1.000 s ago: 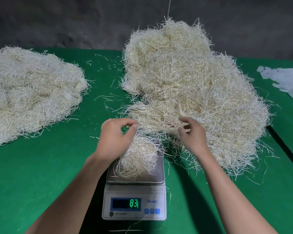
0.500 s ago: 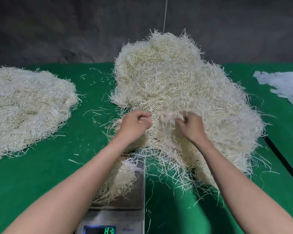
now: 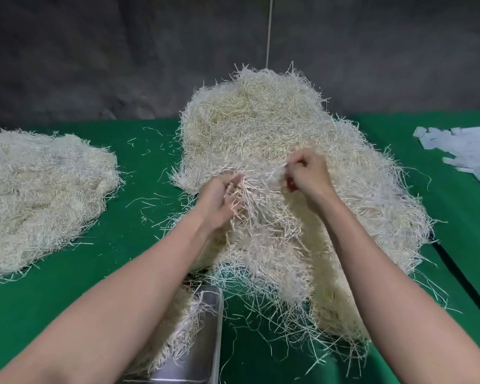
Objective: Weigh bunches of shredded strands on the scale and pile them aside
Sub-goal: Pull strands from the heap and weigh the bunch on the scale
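Head view: left hand (image 3: 219, 199) and right hand (image 3: 306, 173) each clutch strands (image 3: 261, 187) of the big heap (image 3: 261, 120) beyond the scale (image 3: 207, 342).

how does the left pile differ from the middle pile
The left pile lies low and flat; the middle pile stands tall. The left pile looks greyer, the middle pile creamier. The left hand and right hand grip the middle pile; neither touches the left pile. Both are shredded strands on green cloth.
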Demonstrator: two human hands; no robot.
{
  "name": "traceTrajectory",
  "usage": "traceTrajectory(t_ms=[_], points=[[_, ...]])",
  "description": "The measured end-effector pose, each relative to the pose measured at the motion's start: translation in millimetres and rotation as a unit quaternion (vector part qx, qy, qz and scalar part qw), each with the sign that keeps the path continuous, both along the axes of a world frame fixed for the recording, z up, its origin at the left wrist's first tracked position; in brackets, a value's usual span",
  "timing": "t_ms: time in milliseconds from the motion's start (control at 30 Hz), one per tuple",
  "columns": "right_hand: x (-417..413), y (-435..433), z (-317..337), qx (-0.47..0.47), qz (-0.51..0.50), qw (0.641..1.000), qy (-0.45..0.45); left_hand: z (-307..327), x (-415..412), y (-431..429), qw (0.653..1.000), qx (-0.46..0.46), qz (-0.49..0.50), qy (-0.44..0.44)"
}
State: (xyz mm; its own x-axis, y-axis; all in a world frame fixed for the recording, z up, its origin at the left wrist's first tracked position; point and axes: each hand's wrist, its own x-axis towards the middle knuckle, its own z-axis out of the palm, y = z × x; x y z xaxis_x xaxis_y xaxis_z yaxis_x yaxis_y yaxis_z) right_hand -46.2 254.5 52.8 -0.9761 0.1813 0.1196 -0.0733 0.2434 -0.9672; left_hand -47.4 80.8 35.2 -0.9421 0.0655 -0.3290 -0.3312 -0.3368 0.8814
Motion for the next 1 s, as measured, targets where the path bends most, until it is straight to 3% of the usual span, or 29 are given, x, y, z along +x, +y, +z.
traceTrajectory(t_ms=[67,167,200,267,333,400,467,533,600,633,733,833,933,1000], points=[[-2.3,-4.7,-15.0,0.113,0.076,0.99,-0.023,4.3,-4.3,-1.1,0.999,0.048,-0.02,-0.005],[-6.4,-8.8,-42.1,0.371,0.161,0.914,-0.042,17.5,-11.0,-3.6,0.992,0.124,-0.009,0.002],[-6.6,-5.0,-53.8,0.423,0.166,0.888,-0.063,23.1,-15.5,-8.1,0.994,0.109,0.013,0.017],[-2.9,6.8,-72.2,0.463,0.131,0.871,-0.101,31.1,-24.9,-19.5,0.997,0.012,0.037,0.065],[0.6,12.5,-74.7,0.49,0.075,0.862,-0.103,30.7,-30.1,-28.3,0.99,-0.099,0.027,0.102],[0.5,5.4,-59.1,0.477,0.033,0.877,-0.032,26.8,-32.6,-31.0,0.979,-0.164,0.018,0.118],[0.5,-10.7,-31.8,0.383,0.003,0.918,0.107,22.8,-33.9,-29.9,0.975,-0.186,-0.001,0.12],[-2.2,-29.8,-6.8,0.242,0.014,0.953,0.184,22.4,-32.7,-27.5,0.977,-0.174,-0.024,0.121],[-9.5,-48.9,1.5,0.118,0.07,0.983,0.119,27.0,-30.1,-25.6,0.973,-0.179,-0.037,0.14],[-13.7,-57.2,-5.0,0.115,0.097,0.987,0.055,32.5,-28.3,-25.8,0.972,-0.173,-0.035,0.156],[-21.6,-51.1,-50.7,0.329,0.098,0.937,-0.07,52.3,-29.5,-40.8,0.972,-0.122,0.017,0.198],[-19.2,-24.9,-81.7,0.416,0.08,0.896,-0.13,56.9,-33.4,-63.7,0.969,-0.135,0.071,0.195],[-14.2,-22.8,-60.1,0.416,0.056,0.903,-0.094,45.4,-29.3,-65.2,0.967,-0.18,0.065,0.17],[-9.8,-33.4,-32.4,0.416,0.01,0.909,-0.001,40.1,-27.6,-62.1,0.969,-0.178,0.054,0.16]])
